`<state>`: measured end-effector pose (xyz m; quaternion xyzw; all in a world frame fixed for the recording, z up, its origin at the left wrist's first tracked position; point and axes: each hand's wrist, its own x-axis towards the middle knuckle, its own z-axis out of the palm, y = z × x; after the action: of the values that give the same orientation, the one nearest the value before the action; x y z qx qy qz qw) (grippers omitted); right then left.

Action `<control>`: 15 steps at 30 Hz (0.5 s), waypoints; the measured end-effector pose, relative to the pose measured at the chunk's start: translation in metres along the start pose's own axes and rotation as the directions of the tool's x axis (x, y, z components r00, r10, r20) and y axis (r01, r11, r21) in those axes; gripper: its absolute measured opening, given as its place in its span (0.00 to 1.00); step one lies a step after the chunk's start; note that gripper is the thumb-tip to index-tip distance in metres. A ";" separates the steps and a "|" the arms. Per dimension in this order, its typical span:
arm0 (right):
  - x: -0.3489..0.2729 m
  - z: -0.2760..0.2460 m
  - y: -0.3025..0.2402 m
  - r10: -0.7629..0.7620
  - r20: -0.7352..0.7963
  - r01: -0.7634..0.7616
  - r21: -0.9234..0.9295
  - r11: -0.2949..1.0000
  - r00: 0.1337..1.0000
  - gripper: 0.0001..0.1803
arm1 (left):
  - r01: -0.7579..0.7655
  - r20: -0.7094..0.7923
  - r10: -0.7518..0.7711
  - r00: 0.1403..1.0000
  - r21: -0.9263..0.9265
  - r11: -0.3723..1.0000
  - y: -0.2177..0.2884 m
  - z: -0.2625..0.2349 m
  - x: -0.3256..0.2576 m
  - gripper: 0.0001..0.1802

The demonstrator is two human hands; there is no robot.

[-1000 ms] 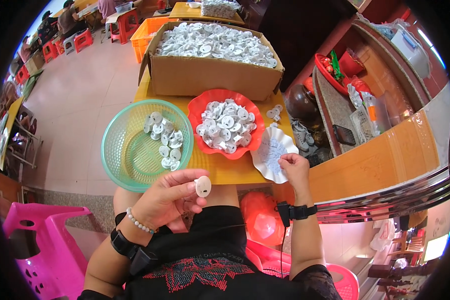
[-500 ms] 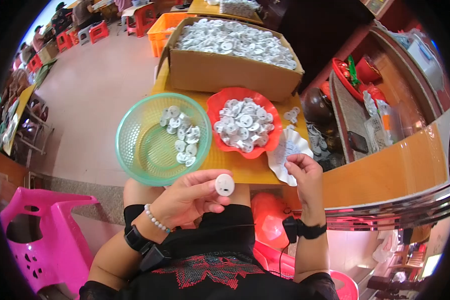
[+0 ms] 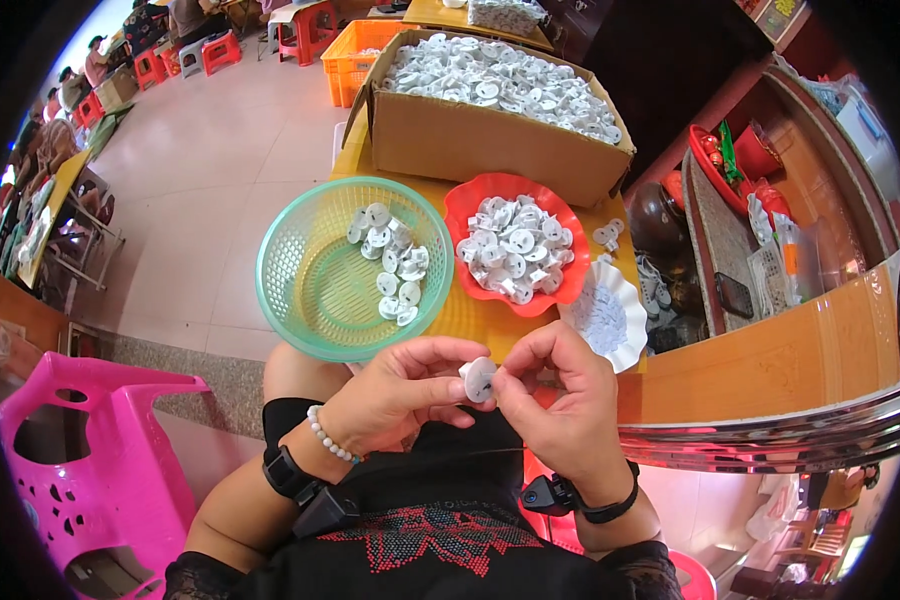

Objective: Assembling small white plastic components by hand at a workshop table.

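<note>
Between the thumb and fingers of my left hand (image 3: 398, 390) is a round white plastic disc part (image 3: 479, 380), its face tilted toward the right. My right hand (image 3: 567, 400) meets it there, thumb and forefinger pinched against the face; whatever tiny piece they hold is too small to make out. Just beyond the hands stands a green mesh basket (image 3: 273, 265) with several similar white parts inside. Beside it, a red wavy-rimmed bowl (image 3: 472, 283) is heaped with more of them. A white fluted dish (image 3: 627, 325) holding small pale bits sits by my right hand.
A cardboard box (image 3: 490, 165) full of white parts stands at the table's far end, near an orange crate (image 3: 345, 70). A few loose parts (image 3: 608, 235) lie right of the bowl. A pink plastic chair (image 3: 120, 440) is at left, a wooden counter (image 3: 770, 370) at right.
My right hand has come from the white dish leftward to the disc, fingers now pinched at its face. The disc has tilted in my left hand. The whole view has shifted slightly.
</note>
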<state>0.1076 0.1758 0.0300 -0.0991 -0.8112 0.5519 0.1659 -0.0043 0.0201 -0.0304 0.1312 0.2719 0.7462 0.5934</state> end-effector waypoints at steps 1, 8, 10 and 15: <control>0.000 0.001 0.000 0.001 0.000 -0.001 -0.001 1.000 1.000 0.07 | -0.013 -0.017 0.013 1.000 0.021 1.000 0.000 0.001 0.000 0.19; 0.001 0.001 -0.002 -0.078 -0.030 0.072 -0.149 0.986 0.997 0.08 | -0.056 -0.106 0.074 0.992 0.162 0.985 0.004 0.009 -0.001 0.18; 0.001 0.000 -0.001 -0.125 -0.010 0.120 -0.218 0.968 0.992 0.07 | -0.069 -0.109 0.091 0.990 0.188 0.980 0.004 0.010 0.000 0.18; 0.000 0.005 -0.006 -0.174 -0.066 0.147 -0.300 0.943 0.982 0.09 | -0.081 -0.148 0.121 0.982 0.252 0.964 0.004 0.014 0.000 0.17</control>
<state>0.1061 0.1697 0.0339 -0.0814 -0.8810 0.4049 0.2309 -0.0002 0.0227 -0.0172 0.1559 0.4019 0.7446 0.5096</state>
